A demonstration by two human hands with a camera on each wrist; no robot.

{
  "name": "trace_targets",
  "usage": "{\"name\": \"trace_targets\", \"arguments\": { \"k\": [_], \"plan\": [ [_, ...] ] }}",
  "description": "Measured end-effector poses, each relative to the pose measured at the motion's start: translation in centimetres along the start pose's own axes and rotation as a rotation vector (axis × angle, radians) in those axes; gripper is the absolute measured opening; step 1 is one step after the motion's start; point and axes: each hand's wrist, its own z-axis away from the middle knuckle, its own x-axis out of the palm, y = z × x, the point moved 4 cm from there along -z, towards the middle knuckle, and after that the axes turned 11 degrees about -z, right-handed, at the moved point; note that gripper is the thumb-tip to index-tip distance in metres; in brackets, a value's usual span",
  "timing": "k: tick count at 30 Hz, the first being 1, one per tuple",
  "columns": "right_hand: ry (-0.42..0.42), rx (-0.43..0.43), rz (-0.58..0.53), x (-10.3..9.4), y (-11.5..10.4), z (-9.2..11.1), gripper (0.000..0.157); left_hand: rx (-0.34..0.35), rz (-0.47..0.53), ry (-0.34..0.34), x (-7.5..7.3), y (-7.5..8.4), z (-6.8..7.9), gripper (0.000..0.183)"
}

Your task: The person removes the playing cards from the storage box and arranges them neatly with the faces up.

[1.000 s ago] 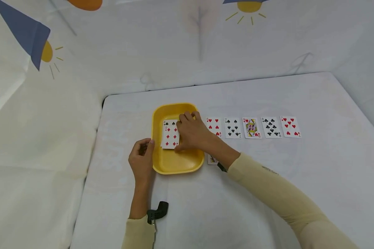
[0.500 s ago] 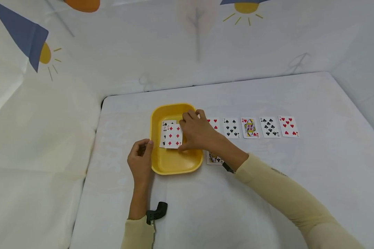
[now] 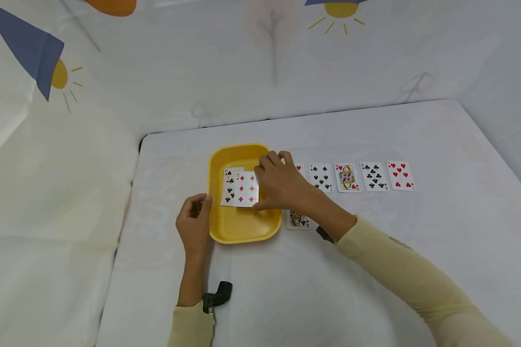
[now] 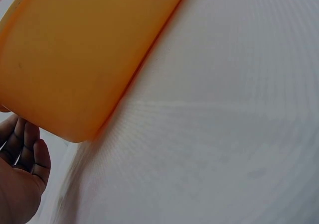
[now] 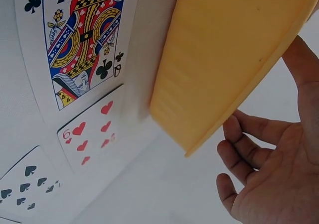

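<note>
A yellow plastic tray (image 3: pixel 245 229) sits on the white-covered table. At its left rim my left hand (image 3: pixel 194 220) pinches the edge between thumb and curled fingers; the left wrist view shows these fingertips against the tray wall (image 4: pixel 75 59). My right hand (image 3: pixel 282 185) reaches over the tray's right side and grips the right edge of a six of diamonds (image 3: pixel 246 189). That card overlaps a seven of clubs (image 3: pixel 229 193), with a six of spades (image 3: pixel 231 171) showing behind it. In the right wrist view, the right hand's (image 5: pixel 274 154) fingers curl beyond the tray's edge.
Right of the tray runs a row of face-up cards: a partly hidden six of hearts (image 5: pixel 89 134), seven of spades (image 3: pixel 321 178), queen of hearts (image 3: pixel 347 178), eight of clubs (image 3: pixel 374 177) and seven of hearts (image 3: pixel 401 176). A queen of clubs (image 3: pixel 298 220) lies below the row.
My right hand has drawn the six of diamonds rightward inside the tray, uncovering the seven of clubs beneath. The left hand stays at the rim.
</note>
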Motion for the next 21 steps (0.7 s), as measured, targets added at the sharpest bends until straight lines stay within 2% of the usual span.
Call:
{"name": "trace_targets", "arguments": {
  "k": [14, 21],
  "plan": [
    [0.041, -0.009, -0.034, -0.8, 1.1, 1.7, 0.084, -0.022, 0.001, -0.002, 0.1, 0.0, 0.1, 0.021],
    [0.042, -0.003, -0.051, -0.9, 1.5, 2.4, 0.082, 0.000, 0.012, -0.003, 0.8, -3.8, -1.1, 0.030]
  ]
}}
